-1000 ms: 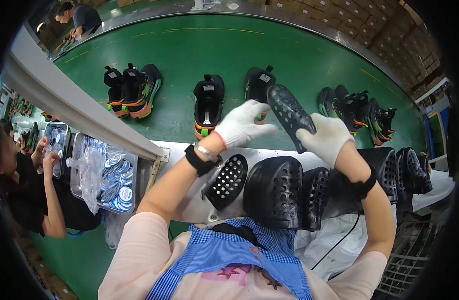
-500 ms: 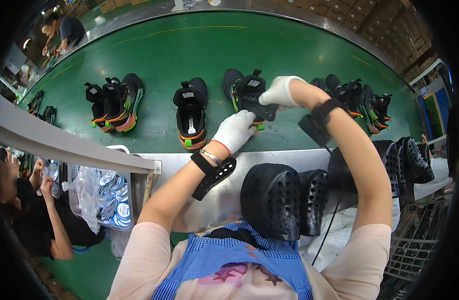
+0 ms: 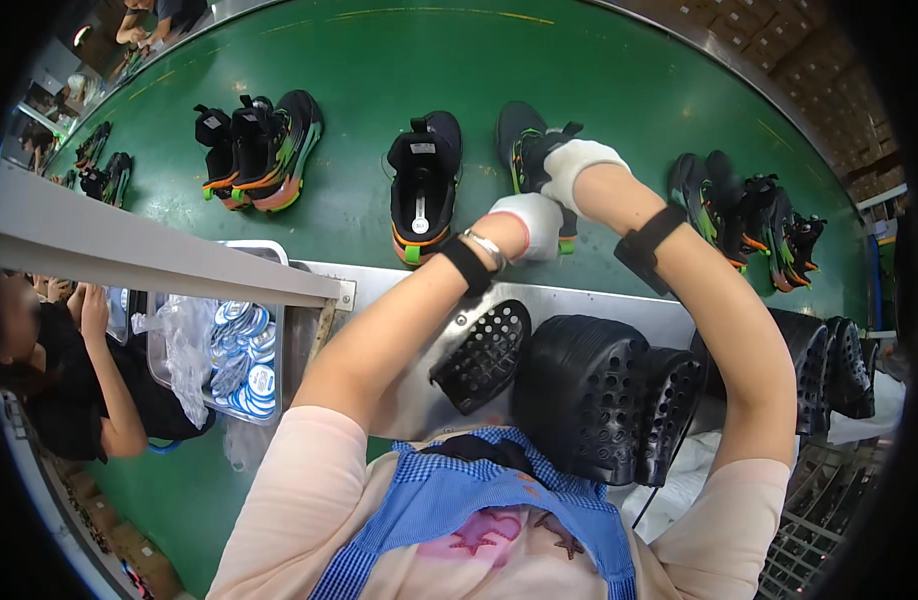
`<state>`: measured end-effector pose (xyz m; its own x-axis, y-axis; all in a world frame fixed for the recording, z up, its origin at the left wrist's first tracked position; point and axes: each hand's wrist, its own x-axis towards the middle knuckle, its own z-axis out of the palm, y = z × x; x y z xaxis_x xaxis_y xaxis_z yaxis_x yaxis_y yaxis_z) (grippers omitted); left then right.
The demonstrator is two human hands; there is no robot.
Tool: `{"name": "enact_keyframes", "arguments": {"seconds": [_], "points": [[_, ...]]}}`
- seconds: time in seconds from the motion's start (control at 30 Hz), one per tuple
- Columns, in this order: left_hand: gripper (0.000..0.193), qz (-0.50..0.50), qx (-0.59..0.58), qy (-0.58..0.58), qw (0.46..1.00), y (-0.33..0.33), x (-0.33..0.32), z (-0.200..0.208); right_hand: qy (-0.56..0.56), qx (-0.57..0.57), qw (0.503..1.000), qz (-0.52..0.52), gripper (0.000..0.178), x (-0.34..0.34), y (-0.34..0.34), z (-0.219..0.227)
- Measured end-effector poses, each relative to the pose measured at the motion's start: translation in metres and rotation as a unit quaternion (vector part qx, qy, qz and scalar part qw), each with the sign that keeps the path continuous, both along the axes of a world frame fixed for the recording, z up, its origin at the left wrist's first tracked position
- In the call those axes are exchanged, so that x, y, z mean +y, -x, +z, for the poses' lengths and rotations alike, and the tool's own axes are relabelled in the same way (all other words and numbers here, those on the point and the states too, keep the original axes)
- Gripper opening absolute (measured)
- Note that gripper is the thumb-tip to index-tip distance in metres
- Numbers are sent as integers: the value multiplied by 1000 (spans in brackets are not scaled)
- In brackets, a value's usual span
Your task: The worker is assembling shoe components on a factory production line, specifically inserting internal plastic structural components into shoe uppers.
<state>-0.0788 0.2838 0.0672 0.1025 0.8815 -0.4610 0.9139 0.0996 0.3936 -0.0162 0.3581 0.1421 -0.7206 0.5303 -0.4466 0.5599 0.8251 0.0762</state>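
Note:
A black sneaker [image 3: 520,132] with green and orange trim stands on the green work surface, toe away from me. My left hand [image 3: 535,226], in a white glove, is closed around its heel end; its fingertips are mostly hidden. Over the shoe's opening, my gloved right hand [image 3: 585,172] is curled beside the tongue, and whatever its fingers hold is covered. To the left, a matching sneaker [image 3: 425,175] shows a pale insole through its opening. A black perforated plastic shoe insert [image 3: 485,352] lies on the metal ledge [image 3: 419,385] below my left wrist.
More black shoe inserts [image 3: 589,390] stand stacked before me. Further sneakers stand left [image 3: 269,155] and right [image 3: 774,225]. A clear bin [image 3: 279,330] of round blue-and-white tags sits under a grey rail [image 3: 169,235]. Another person [image 3: 74,360] is at far left.
My right hand has lowered onto the shoe; the black perforated insert it held above the opening no longer shows. My left hand remains at the heel. The whole view has shifted.

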Motion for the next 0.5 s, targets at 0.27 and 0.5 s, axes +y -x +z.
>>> {"name": "enact_keyframes", "arguments": {"seconds": [0.27, 0.5], "points": [[37, -21, -49, 63, 997, 14, 10, 8, -102, 90, 991, -13, 24, 7, 16, -38], [45, 31, 5, 13, 999, -7, 3, 36, -31, 109, 993, 18, 35, 23, -14, -5]]}}
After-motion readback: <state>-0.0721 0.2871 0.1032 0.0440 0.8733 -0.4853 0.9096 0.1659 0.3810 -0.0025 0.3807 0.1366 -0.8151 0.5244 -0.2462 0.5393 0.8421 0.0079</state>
